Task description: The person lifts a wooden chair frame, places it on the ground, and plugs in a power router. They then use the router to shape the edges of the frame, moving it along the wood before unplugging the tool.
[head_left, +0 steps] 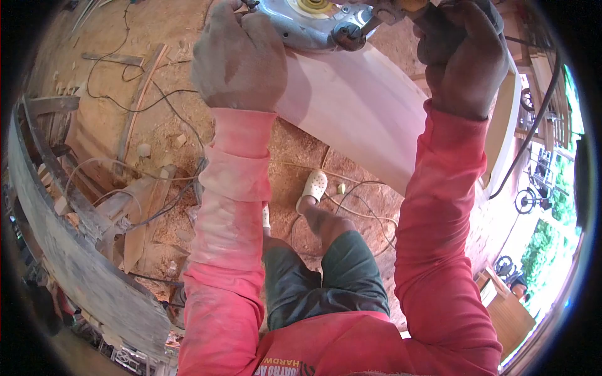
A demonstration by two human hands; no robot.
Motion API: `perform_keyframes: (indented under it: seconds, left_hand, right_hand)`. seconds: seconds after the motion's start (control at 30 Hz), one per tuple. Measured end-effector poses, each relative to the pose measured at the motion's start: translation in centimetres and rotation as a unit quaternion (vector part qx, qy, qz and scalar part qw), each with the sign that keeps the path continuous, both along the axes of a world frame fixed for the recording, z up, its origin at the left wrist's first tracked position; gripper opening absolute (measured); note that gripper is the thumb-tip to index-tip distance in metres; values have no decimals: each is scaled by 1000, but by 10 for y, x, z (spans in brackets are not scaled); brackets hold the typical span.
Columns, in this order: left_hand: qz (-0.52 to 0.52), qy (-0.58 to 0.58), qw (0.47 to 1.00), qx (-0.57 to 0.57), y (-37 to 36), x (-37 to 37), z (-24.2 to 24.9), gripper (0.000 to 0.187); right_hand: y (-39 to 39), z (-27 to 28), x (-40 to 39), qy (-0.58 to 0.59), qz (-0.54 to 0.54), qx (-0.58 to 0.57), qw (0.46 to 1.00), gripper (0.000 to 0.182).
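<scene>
A power tool (307, 31) with a shiny grey metal base and a round yellow part sits on a wide pale wooden board (351, 94), partly cut off by the top of the head view. My left hand (240, 62) is curled closed at the tool's left side, a dark piece showing at its fingertips. On the other side, my right hand (467, 59) is wrapped around the tool's dark handle. A dark knob (348, 36) stands on the front of the base, between my hands. The board slopes down toward the lower right.
Black cords (169, 106) wind over the sawdust-covered floor. Wood scraps and a long slat (141, 100) lie at left, near a large curved plank (81, 263). A black cable (533, 128) hangs by my right wrist. My foot in a white clog (315, 185) stands below the board.
</scene>
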State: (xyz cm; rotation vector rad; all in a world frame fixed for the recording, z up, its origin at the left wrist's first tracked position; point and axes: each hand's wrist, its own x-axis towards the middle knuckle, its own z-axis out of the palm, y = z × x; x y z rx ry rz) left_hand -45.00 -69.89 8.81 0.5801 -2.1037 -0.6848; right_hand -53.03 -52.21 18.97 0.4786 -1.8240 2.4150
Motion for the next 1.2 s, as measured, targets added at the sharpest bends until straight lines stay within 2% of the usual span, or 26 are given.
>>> perform_keyframes:
  seconds: [0.03,0.07,0.13,0.17,0.23,0.27,0.37,0.47,0.6,0.67,0.73,0.77,0.83,0.9,0.97,1.03,1.1,1.13,1.2]
  left_hand:
    - [0,5,1000,-2,0,0,0,28]
    - [0,11,1000,-4,0,0,0,28]
    - [17,-2,1000,-21,2,0,2,28]
    - [25,-9,999,-29,3,0,3,27]
    - [17,-28,999,-17,4,1,5,28]
    - [12,-37,999,-11,3,1,6,28]
    - [-9,-36,993,-115,-6,1,-4,29]
    - [39,-48,998,13,6,0,7,31]
    - [18,-62,995,79,10,2,12,34]
    - [3,-80,991,109,6,2,10,38]
    - [3,-114,982,151,6,3,21,42]
    - [1,-131,977,169,8,3,26,44]
    - [-19,-148,973,177,2,0,23,48]
    - [-31,-155,976,151,-2,-3,26,47]
    - [-39,-205,957,203,-6,-4,37,49]
    - [-106,-216,938,249,-37,-9,-10,42]
    - [-161,-199,919,300,-33,-8,21,35]
    - [-185,-196,906,326,-32,-6,33,32]
    - [-239,-149,909,308,-37,-5,32,39]
  right_hand:
    - [2,-5,-5,-38,70,-84,993,10]
    - [11,-19,-22,-106,214,-248,939,10]
    - [2,-10,-16,-104,215,-247,939,10]
    - [2,-4,-6,-33,72,-84,993,10]
    - [-7,3,6,48,-83,88,991,11]
    - [-9,2,8,57,-91,93,990,11]
    - [-9,-4,5,60,-96,82,990,13]
    - [-6,4,12,26,-67,56,996,11]
    - [12,-3,-7,-51,-37,79,995,7]
    - [23,-19,-22,66,-62,148,985,7]
    - [22,-13,-19,73,-77,167,980,4]
    - [20,-7,-13,20,-76,151,985,9]
    - [11,18,1,-70,-81,152,983,8]
    - [10,23,0,-98,-72,84,989,15]
    - [14,12,-8,-78,-52,96,991,28]
    - [10,-5,-11,-57,-80,60,993,32]
    - [13,-3,-9,-16,-102,142,984,38]
    - [12,6,-5,-83,-81,105,988,42]
    - [15,8,-4,-76,-77,124,986,44]
